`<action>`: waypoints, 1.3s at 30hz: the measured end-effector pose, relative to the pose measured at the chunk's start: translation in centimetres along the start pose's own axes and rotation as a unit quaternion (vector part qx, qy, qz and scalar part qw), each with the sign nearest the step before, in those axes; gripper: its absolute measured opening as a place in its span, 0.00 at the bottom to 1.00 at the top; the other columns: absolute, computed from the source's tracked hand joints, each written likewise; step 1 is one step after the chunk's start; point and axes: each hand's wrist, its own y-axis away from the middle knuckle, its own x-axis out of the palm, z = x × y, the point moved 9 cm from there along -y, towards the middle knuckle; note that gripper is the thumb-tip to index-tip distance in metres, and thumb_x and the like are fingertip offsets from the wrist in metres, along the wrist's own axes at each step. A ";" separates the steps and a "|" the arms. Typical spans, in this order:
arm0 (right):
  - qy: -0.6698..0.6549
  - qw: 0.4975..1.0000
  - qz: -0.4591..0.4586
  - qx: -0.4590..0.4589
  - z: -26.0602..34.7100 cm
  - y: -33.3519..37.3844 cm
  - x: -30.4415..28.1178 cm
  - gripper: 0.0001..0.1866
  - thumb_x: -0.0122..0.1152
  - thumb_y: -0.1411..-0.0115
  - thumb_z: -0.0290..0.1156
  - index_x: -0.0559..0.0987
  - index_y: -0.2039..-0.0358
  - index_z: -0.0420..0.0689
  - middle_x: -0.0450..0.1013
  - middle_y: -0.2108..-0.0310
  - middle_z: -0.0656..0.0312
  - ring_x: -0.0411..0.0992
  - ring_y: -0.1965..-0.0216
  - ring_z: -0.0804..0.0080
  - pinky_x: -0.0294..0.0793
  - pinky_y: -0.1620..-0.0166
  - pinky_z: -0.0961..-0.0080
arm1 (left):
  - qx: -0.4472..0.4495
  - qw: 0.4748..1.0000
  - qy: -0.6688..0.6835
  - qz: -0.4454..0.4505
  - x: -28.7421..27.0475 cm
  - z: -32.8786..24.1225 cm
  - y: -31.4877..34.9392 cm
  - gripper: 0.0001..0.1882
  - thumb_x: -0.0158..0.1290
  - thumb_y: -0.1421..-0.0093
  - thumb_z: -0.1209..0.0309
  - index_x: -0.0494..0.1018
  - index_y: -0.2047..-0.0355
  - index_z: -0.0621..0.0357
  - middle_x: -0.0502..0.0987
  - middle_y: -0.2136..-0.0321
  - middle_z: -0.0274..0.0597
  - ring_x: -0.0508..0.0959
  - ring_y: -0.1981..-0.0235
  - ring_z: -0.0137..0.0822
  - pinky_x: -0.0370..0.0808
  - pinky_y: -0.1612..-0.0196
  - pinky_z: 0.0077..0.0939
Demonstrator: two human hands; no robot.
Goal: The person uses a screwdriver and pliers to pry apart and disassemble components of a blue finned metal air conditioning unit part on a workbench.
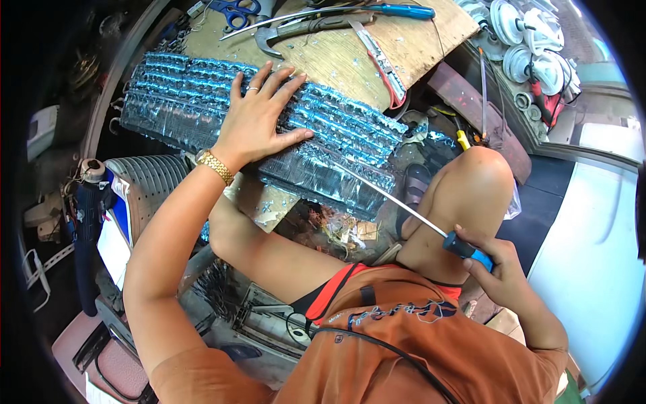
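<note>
A long block of metallic blue and dark fins (343,121), much like a radiator or cooling coil, lies across the near edge of a wooden board and reaches out over my legs. Flat on top of it rests my left hand (259,124), fingers spread, with a gold watch at the wrist. My right hand (496,268) is wrapped round the blue and black handle of a screwdriver (397,200) beside my knee. Its long thin shaft points up and left to the dark lower strip of the block; whether the tip touches or enters it, I cannot tell.
On the wooden board (323,57) lie a hammer (309,28), blue-handled scissors (235,10), another long screwdriver (404,11) and a red utility knife (385,64). White round plastic parts (531,54) are heaped at upper right. Scraps (350,232) litter the floor between my legs.
</note>
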 end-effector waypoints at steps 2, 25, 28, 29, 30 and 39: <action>0.003 1.000 -0.011 -0.005 0.1 -0.1 0.1 0.27 0.63 0.38 0.20 0.76 0.36 0.41 0.79 0.44 0.45 0.80 0.45 0.52 0.76 0.44 0.64 | 0.007 1.000 0.000 -0.009 -0.6 0.5 -0.2 0.53 0.57 0.45 0.29 0.58 0.25 0.37 0.62 0.28 0.38 0.54 0.24 0.49 0.43 0.26 0.67; 0.006 1.000 -0.027 0.014 -1.4 1.2 -0.4 0.26 0.64 0.39 0.19 0.77 0.40 0.39 0.80 0.46 0.46 0.79 0.45 0.49 0.77 0.43 0.63 | 0.003 1.000 -0.002 0.002 -0.4 -0.4 -0.2 0.52 0.57 0.45 0.30 0.60 0.25 0.39 0.63 0.29 0.40 0.56 0.25 0.49 0.43 0.26 0.63; 0.000 1.000 -0.025 0.002 -1.8 1.5 0.0 0.26 0.64 0.40 0.18 0.77 0.40 0.39 0.79 0.45 0.45 0.79 0.45 0.49 0.77 0.43 0.64 | 0.001 1.000 -0.007 0.008 -0.2 -0.2 0.0 0.52 0.57 0.44 0.30 0.60 0.25 0.40 0.63 0.29 0.40 0.56 0.25 0.50 0.43 0.26 0.62; -0.001 1.000 -0.024 0.004 -1.7 1.6 0.1 0.26 0.64 0.40 0.18 0.77 0.40 0.39 0.79 0.45 0.45 0.79 0.45 0.49 0.77 0.43 0.64 | 0.001 1.000 -0.005 0.010 0.0 -0.3 0.1 0.52 0.57 0.44 0.30 0.60 0.25 0.40 0.63 0.29 0.40 0.56 0.25 0.50 0.43 0.26 0.62; 0.011 1.000 -0.021 0.007 -1.8 1.4 0.3 0.26 0.64 0.40 0.18 0.77 0.40 0.38 0.79 0.45 0.45 0.79 0.45 0.49 0.77 0.43 0.64 | 0.006 1.000 0.002 -0.003 -0.1 -0.4 0.0 0.52 0.57 0.45 0.29 0.60 0.26 0.38 0.64 0.31 0.41 0.57 0.25 0.50 0.44 0.27 0.66; 0.026 0.999 -0.025 -0.005 -0.8 -1.1 0.2 0.25 0.65 0.41 0.18 0.77 0.41 0.35 0.80 0.46 0.46 0.79 0.45 0.47 0.77 0.43 0.63 | 0.019 1.000 0.009 -0.017 -0.6 -1.0 -0.6 0.51 0.58 0.45 0.30 0.63 0.28 0.40 0.66 0.32 0.41 0.58 0.26 0.52 0.47 0.28 0.72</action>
